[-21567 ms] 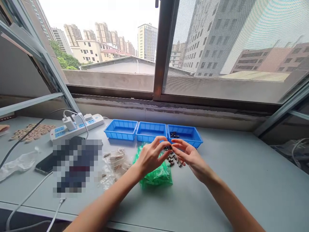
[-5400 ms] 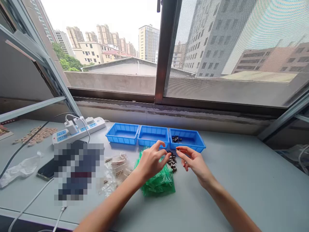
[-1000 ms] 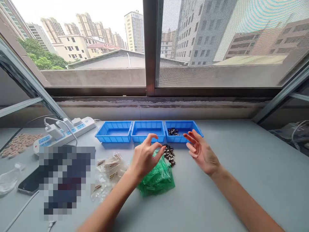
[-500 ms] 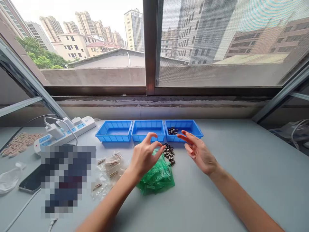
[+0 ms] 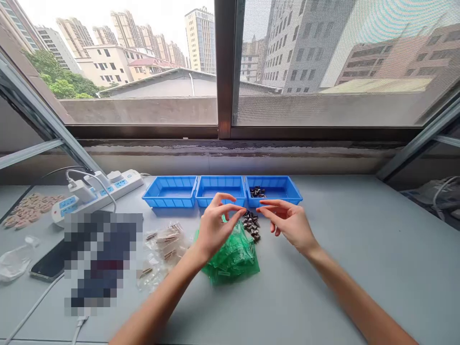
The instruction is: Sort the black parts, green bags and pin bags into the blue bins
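Left hand (image 5: 217, 227), right hand (image 5: 294, 227): fingertips nearly meeting; I can't tell whether they pinch anything. Small dark metallic fittings (image 5: 252, 223) lie before the rectangular blue plastic bin (image 5: 282, 192) near the far edge of the tabletop (image 5: 359, 249), probably for short reach.

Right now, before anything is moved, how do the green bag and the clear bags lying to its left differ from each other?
Colour: the green bag is tinted green, while the clear bags are nearly colourless.
Contents: thin brownish pieces show inside the clear bags; what fills the green bag is hard to make out.
Shape: the green bag looks bulkier, the clear bags flatter.
Both are shiny, crinkled and lie on the table.
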Tool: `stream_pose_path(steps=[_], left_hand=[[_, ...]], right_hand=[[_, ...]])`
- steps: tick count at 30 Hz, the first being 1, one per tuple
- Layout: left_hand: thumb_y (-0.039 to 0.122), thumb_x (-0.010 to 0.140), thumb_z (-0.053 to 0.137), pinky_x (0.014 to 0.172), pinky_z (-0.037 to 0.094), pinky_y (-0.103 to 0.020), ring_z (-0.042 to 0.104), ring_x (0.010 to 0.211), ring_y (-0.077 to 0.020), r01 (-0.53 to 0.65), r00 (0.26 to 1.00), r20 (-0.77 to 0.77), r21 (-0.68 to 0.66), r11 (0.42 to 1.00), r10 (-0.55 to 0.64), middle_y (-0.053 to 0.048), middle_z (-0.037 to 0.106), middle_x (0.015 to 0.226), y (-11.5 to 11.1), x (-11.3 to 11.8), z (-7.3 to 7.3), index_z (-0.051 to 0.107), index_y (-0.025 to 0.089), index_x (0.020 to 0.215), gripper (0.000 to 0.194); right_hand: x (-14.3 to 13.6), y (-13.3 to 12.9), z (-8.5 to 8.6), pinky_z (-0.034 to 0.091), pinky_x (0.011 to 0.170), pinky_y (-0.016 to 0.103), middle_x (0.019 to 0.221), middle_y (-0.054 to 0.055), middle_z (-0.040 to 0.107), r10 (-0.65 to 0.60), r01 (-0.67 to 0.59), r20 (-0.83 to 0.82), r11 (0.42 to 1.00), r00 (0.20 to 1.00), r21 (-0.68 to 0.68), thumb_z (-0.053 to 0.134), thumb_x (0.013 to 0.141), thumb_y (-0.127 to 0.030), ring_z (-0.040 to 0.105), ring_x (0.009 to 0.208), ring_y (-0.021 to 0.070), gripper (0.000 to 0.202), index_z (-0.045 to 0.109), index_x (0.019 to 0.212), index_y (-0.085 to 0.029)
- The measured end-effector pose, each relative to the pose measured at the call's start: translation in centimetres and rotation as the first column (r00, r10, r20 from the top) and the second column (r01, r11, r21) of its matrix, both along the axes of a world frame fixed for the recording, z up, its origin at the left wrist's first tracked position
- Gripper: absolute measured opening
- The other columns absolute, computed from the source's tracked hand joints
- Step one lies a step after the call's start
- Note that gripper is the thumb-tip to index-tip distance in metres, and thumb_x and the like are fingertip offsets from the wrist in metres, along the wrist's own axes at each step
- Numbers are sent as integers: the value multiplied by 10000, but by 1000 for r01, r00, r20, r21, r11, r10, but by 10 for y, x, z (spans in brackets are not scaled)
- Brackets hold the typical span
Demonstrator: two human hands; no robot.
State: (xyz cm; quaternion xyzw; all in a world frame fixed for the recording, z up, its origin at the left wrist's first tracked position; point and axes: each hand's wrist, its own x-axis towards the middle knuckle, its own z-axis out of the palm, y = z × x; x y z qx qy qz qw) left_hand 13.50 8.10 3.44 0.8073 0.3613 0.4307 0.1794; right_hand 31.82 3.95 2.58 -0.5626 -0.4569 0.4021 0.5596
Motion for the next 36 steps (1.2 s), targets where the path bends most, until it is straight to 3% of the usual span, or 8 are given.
stream_pose_path(steps=[4, 10, 14, 17, 20, 24, 30, 36], left_hand=[[314, 764, 711, 467, 456, -197, 516, 553, -66, 55, 979, 206, -269, 961, 2, -41, 641, 918, 1, 1, 6, 746, 218, 749, 104], [302, 702, 737, 497, 460, -207, 605, 698, -127, 142, 947, 320, -372, 917, -17, -51, 695, 886, -2, 2, 12, 746, 210, 758, 108], [301, 686, 741, 422, 401, -195, 606, 591, -120, 235, 928, 373, -546, 804, -17, -47, 732, 776, -5, 4, 15, 738, 187, 880, 225], [331, 662, 752, 391, 345, -174, 632, 618, -141, 284, 908, 419, -628, 724, 8, -61, 743, 761, -5, 4, 18, 730, 181, 937, 313], [372, 666, 741, 397, 334, -174, 623, 622, -141, 329, 887, 462, -648, 687, 11, -79, 749, 808, -6, 4, 22, 720, 173, 983, 375], [412, 683, 726, 409, 334, -171, 607, 625, -130, 361, 874, 487, -665, 653, 13, -93, 747, 860, -8, 4, 26, 699, 157, 1042, 441], [436, 697, 725, 410, 329, -160, 594, 627, -116, 420, 845, 535, -658, 625, -5, -104, 742, 909, -6, 3, 24, 686, 150, 1072, 474], [462, 716, 721, 409, 319, -155, 592, 635, -107, 450, 823, 568, -671, 589, 18, -97, 737, 936, -5, 3, 22, 660, 165, 1132, 515]], right_hand=[[0, -1, -8, 451, 328, 254, 753, 48, 748, -41, 27, 185, 996, 982, 82, 731, 674, -454, 526, 359, 112, 295, 756, 853, -220], [1, -2, -11, 438, 340, 253, 718, 31, 743, -21, -5, 305, 996, 952, 84, 720, 684, -379, 551, 378, 133, 196, 756, 813, -237], [-2, -3, -10, 415, 329, 231, 660, 13, 726, -23, 10, 301, 999, 953, 44, 739, 647, -349, 539, 377, 123, 166, 750, 769, -237], [-1, -2, -9, 400, 318, 210, 475, -20, 632, 93, -66, 283, 993, 955, -102, 763, 594, -288, 519, 366, 123, 264, 752, 845, -207], [2, -2, -7, 388, 299, 192, 768, 37, 727, 211, -163, 252, 966, 944, -201, 777, 530, -242, 529, 400, 95, 406, 736, 931, -194], [4, -2, -5, 391, 309, 184, 1180, 80, 645, 273, -206, 310, 950, 911, -234, 772, 530, -230, 539, 443, 56, 427, 722, 953, -209], [7, -1, -6, 394, 333, 220, 1078, 76, 684, 246, -148, 406, 955, 880, -258, 676, 666, -310, 570, 463, 97, 347, 708, 993, -201], [9, 0, -6, 435, 484, 274, 746, 7, 737, 223, -99, 527, 962, 820, -254, 664, 694, -294, 526, 417, 115, 176, 743, 835, -224]])
